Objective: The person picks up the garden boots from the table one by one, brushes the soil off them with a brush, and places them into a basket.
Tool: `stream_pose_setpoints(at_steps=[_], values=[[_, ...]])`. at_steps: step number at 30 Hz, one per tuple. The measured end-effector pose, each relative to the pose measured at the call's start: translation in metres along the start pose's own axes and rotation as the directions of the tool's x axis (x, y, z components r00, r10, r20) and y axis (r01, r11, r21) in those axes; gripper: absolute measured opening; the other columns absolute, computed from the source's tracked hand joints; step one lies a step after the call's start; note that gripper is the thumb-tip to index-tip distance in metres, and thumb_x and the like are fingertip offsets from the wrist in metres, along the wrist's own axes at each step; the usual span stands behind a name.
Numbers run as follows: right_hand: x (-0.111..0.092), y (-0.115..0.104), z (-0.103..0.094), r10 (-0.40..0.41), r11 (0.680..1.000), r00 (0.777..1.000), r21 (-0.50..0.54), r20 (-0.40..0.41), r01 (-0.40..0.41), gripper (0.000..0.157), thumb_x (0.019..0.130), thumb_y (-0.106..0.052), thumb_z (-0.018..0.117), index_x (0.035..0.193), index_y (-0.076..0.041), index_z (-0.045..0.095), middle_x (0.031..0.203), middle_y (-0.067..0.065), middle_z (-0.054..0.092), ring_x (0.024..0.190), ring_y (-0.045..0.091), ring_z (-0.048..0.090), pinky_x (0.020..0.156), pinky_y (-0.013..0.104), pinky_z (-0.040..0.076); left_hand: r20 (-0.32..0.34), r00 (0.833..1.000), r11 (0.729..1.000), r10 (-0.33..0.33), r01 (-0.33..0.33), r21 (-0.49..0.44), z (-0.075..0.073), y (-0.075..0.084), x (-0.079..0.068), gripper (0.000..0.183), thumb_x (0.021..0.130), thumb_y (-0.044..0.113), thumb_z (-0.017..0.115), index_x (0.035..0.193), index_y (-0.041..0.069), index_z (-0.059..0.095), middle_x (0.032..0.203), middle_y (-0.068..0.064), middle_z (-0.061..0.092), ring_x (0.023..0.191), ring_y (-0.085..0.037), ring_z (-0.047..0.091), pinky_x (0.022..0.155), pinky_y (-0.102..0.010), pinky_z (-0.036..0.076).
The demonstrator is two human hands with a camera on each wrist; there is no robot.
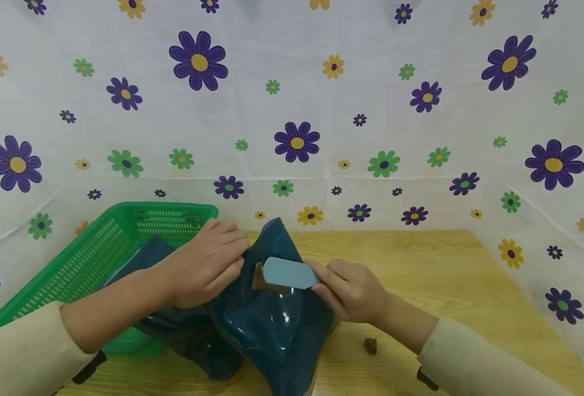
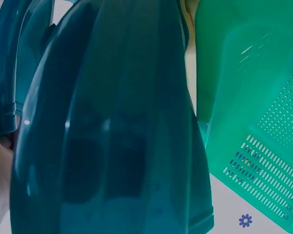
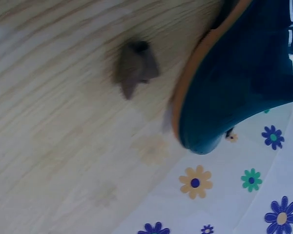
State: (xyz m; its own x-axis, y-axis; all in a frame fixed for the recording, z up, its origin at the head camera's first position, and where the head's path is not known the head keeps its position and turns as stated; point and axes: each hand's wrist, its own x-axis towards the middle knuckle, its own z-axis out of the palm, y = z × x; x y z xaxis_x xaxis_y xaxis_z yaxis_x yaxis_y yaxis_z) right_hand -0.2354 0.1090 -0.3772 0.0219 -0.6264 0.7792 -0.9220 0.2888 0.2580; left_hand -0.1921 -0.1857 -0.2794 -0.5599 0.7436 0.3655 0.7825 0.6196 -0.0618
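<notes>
A glossy dark teal rain boot (image 1: 277, 324) stands in the middle of the head view, a brown patch (image 1: 258, 276) on its surface. At its upper left my left hand (image 1: 212, 261) grips the boot with bent fingers, partly hidden behind the wrist. My right hand (image 1: 348, 289) holds a light blue flat tool (image 1: 288, 273) with a rounded end, laid over the brown patch; its underside is hidden. The second teal boot (image 1: 187, 335) lies beneath my left forearm. In the right wrist view, a boot (image 3: 234, 73) shows its tan sole edge (image 3: 185, 83).
At the left is a green slotted plastic basket (image 1: 93, 231), partly behind my left arm. One small brown clump (image 1: 370, 345) lies on the wooden table (image 1: 420, 264), right of the boot. A white flower-patterned sheet (image 1: 252, 110) hangs behind and at both sides.
</notes>
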Motion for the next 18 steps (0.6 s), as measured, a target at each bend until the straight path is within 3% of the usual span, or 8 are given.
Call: stream_pose_setpoints(at_steps=[4,9,18], values=[[0.0081,-0.0019,0.0011,0.003,1.000,1.000,-0.015,0.005,-0.003,0.044,0.109,-0.026,0.038,0.122,0.006,0.066,0.073,0.001,0.055,0.056,0.008,0.048,0.050,0.015,0.042,-0.023,0.999,0.999,0.029,-0.029,0.015,-0.0027,0.0013,0.0020,0.014,0.097,0.014,0.049,0.092,0.014,0.062,0.090,0.001,0.058,0.089,-0.015,0.040,0.082,-0.036,0.031],[0.0036,-0.0052,0.0047,-0.015,0.999,0.998,-0.042,0.056,0.018,0.045,0.109,-0.027,0.036,0.121,0.004,0.067,0.069,0.000,0.053,0.052,0.006,0.045,0.048,0.013,0.039,-0.043,0.998,0.999,0.048,-0.047,0.019,-0.0011,0.0004,0.0024,0.014,0.097,0.014,0.049,0.089,0.014,0.060,0.086,0.001,0.055,0.087,-0.015,0.038,0.082,-0.035,0.029],[0.0015,-0.0023,-0.0048,-0.035,0.996,0.996,-0.074,0.085,0.041,0.047,0.109,-0.028,0.034,0.117,0.003,0.068,0.068,0.000,0.053,0.050,0.007,0.044,0.046,0.013,0.037,-0.043,0.999,1.000,0.013,-0.012,0.016,0.0012,-0.0024,-0.0062,0.013,0.096,0.012,0.050,0.093,0.013,0.063,0.091,0.001,0.058,0.090,-0.015,0.040,0.082,-0.036,0.032]])
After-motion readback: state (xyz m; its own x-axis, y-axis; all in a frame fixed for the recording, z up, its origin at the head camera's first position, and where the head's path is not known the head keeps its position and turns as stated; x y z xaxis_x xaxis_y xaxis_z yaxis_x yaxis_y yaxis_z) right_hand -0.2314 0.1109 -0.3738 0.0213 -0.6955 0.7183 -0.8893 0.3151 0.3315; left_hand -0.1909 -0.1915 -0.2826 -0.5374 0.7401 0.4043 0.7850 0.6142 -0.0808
